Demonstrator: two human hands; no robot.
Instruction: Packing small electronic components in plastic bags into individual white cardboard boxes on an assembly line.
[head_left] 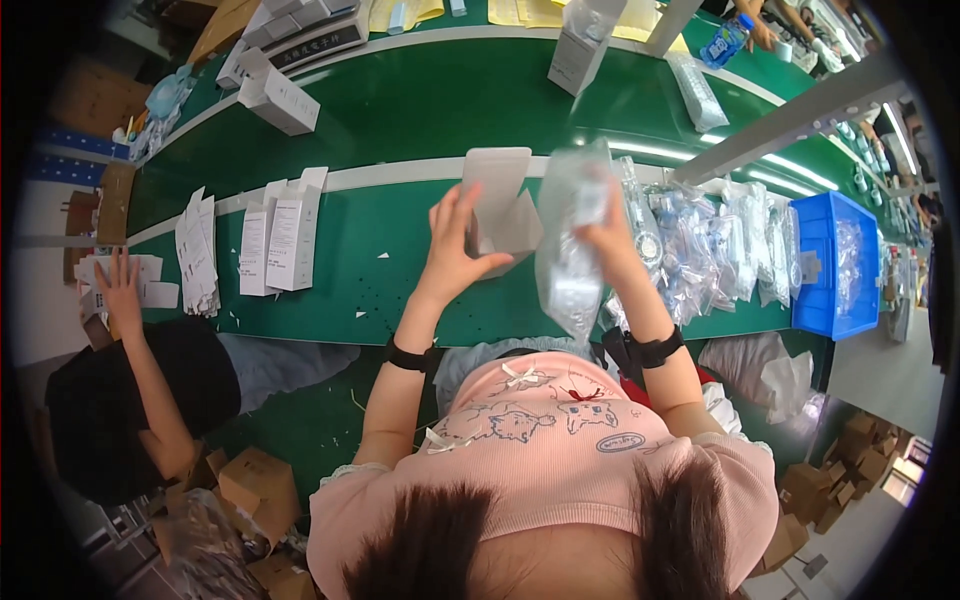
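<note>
White open carton [510, 225] stands on the green worktop [350, 225]; fingers of the left hand [449, 254] grasp its left side, those of the right hand [614, 243] grip a clear plastic pouch [566, 250] alongside.

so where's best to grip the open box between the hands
Probably hold the box by its left side, coming from the left with the left hand: a flap stands at its far edge, and the bag in the right hand crowds its right.

Grn bench [360, 240]: wht boxes [291, 238] L, clr bags [690, 240] R.
</note>
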